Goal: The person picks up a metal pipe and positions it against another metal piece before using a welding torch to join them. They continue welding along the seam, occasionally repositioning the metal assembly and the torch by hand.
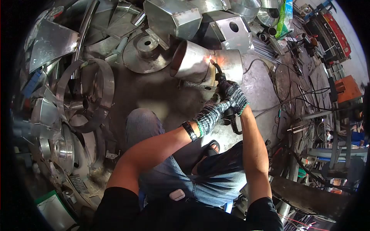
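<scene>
A welding torch (219, 70) points up and left, its tip at a bright orange glow on the seam of a metal duct piece (192, 57). The piece lies on its side, a flared open end to the left and a straight cylinder to the right. My right hand (234, 95), in a grey knitted glove, is closed round the torch handle. My left hand (210, 115), gloved alike, is closed against the handle from the left, its fingertips partly hidden by the right. Below the hands, the torch's black cable (234, 125) curves down.
A round disc with a hub (140, 57) lies left of the duct. Further left stands a large metal ring (108, 81) among sheet-metal parts. Boxy metal housings (173, 19) are at the back. Cables (269, 75) and metal bars (266, 50) lie on the right.
</scene>
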`<state>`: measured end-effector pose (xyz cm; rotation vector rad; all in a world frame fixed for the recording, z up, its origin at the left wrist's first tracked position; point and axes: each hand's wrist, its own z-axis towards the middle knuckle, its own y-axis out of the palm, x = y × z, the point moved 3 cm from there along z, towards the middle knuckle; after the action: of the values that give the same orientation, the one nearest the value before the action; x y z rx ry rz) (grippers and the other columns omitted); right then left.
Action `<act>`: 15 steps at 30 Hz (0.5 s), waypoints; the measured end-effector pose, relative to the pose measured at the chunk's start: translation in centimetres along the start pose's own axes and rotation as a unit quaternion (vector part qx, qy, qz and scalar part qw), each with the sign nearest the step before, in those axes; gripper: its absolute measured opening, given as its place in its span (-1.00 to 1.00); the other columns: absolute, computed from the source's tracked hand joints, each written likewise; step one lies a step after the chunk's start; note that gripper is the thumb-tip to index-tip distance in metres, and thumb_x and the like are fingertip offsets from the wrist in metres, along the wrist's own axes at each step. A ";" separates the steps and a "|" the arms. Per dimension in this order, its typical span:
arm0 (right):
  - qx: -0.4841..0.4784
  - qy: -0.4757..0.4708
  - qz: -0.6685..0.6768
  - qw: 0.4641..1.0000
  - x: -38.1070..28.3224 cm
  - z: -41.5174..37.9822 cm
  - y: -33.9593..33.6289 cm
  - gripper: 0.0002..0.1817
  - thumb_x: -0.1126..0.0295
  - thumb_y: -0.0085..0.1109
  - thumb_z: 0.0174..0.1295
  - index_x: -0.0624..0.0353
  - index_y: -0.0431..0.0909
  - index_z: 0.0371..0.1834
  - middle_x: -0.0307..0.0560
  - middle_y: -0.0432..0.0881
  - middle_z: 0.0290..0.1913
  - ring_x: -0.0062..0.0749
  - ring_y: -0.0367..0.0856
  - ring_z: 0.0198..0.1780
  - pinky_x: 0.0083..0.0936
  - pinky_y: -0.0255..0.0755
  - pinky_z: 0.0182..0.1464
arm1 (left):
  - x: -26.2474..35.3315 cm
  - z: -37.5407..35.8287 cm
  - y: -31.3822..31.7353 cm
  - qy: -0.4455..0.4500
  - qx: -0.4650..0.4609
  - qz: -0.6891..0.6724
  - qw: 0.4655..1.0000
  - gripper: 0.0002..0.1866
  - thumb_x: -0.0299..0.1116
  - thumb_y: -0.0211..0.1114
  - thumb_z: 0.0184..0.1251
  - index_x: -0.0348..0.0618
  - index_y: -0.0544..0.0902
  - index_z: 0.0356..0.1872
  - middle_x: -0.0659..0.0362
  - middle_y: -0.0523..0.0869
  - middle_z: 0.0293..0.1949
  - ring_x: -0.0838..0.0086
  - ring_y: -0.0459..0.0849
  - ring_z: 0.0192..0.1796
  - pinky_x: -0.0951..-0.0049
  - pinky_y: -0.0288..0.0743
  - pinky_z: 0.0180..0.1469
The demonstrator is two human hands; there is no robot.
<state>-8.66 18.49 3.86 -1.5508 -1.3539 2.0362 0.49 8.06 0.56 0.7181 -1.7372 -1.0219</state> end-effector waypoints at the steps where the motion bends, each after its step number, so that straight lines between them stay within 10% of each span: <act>1: -0.005 -0.077 -0.081 0.994 -0.6 0.0 0.0 -0.57 0.30 0.33 0.35 0.37 0.58 0.17 0.25 0.72 -0.22 0.20 0.73 -0.16 -0.11 0.57 -0.12 | -0.3 0.2 -0.1 0.003 -0.015 -0.044 0.999 -0.48 -0.59 0.21 0.64 -0.10 0.45 0.54 0.09 0.71 0.27 0.32 0.74 0.27 0.31 0.68 0.35; 15: 0.000 -0.060 -0.051 0.997 -0.6 -0.2 -0.1 -0.18 -0.05 0.56 0.11 0.38 0.49 0.24 0.23 0.68 -0.31 0.20 0.72 -0.24 -0.05 0.51 -0.21 | 0.6 -0.5 0.6 0.008 -0.019 0.000 1.000 -0.44 -0.52 0.23 0.67 -0.10 0.38 0.61 0.12 0.71 0.33 0.36 0.72 0.33 0.32 0.66 0.38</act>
<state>-8.26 18.28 4.26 -1.3503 -1.4435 2.0961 0.73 7.64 1.43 0.7006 -1.6994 -1.0454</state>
